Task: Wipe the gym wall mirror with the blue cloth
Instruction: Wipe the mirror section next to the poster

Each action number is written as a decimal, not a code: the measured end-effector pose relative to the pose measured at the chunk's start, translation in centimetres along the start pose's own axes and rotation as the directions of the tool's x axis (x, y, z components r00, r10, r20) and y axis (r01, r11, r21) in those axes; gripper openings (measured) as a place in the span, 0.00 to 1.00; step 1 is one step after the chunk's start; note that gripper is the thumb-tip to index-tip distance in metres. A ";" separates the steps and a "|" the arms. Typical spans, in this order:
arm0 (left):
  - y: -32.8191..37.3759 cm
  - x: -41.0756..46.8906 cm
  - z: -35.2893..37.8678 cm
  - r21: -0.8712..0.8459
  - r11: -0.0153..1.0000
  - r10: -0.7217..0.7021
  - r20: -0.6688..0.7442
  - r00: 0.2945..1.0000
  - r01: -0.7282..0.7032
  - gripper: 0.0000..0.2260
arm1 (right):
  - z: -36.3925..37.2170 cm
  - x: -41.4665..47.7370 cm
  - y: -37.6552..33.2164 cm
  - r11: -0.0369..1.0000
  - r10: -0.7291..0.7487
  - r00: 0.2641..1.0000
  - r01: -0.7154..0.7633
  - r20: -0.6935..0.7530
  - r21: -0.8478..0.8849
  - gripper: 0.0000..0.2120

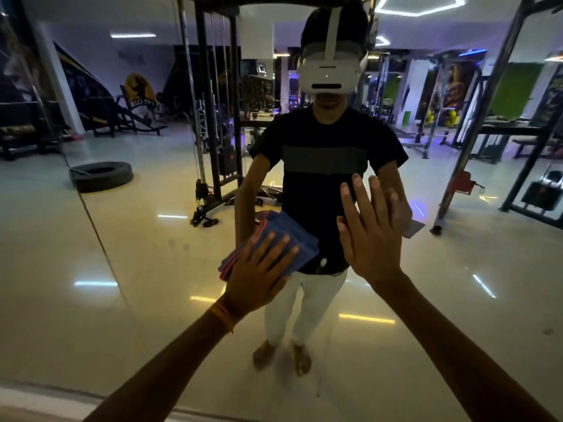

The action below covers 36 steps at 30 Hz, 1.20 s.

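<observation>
Blue cloth (294, 236), folded, orange-edged, lies flat against the mirror (128, 269).

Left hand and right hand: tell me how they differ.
The left hand presses the blue cloth flat against the mirror; the right hand holds nothing, its bare palm apparently on the mirror. The left hand sits lower, the right hand higher. The left hand's wrist wears an orange band; the right hand's shows none. Both have straight, spread fingers pointing up.

Left hand (259, 269) presses blue cloth (292, 239) flat on mirror (122, 269); right hand (371, 236) flat on glass
</observation>
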<state>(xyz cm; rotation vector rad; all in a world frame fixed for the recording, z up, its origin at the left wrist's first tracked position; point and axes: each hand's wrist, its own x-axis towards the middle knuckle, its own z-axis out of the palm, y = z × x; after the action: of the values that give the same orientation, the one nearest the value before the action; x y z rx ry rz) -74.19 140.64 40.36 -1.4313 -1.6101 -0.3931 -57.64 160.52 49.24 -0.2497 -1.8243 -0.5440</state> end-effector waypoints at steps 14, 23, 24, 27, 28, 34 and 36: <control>3.6 -4.3 4.2 0.012 0.997 0.074 0.006 0.997 -0.074 0.32 | -0.3 -4.1 1.6 1.000 0.013 0.996 -0.012 0.093 -0.009 0.29; 0.2 4.6 0.2 -0.072 0.997 -0.053 -0.183 0.982 0.041 0.30 | -2.0 -4.4 0.9 0.998 0.054 0.997 -0.052 0.052 -0.035 0.25; 1.3 2.7 1.3 -0.054 0.998 0.023 -0.142 0.990 -0.031 0.30 | -2.0 -4.9 1.1 0.998 0.048 0.997 -0.045 0.063 -0.037 0.25; 3.2 -2.2 3.6 0.022 0.982 0.186 0.003 0.983 -0.186 0.28 | -2.2 -6.0 2.2 0.999 -0.014 0.995 0.017 0.104 -0.033 0.26; 3.1 -2.2 3.5 0.036 0.982 0.186 0.015 0.982 -0.186 0.28 | -2.4 -6.2 2.8 0.999 -0.034 0.993 0.037 0.110 -0.026 0.25; 0.5 9.5 -1.9 -0.005 0.998 -0.059 -0.219 0.974 0.059 0.27 | -3.1 -5.4 6.2 0.999 -0.046 0.997 0.046 0.061 0.014 0.23; 1.8 10.9 -1.9 -0.063 0.989 -0.144 -0.241 0.960 0.132 0.29 | -2.8 -5.6 6.5 0.999 -0.040 0.996 0.037 0.075 0.038 0.23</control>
<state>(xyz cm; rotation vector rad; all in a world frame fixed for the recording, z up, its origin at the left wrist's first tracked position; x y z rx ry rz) -70.76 146.34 49.34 -1.2530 -1.5103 -0.6664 -50.68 165.35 46.14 -0.2138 -1.9142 -0.5338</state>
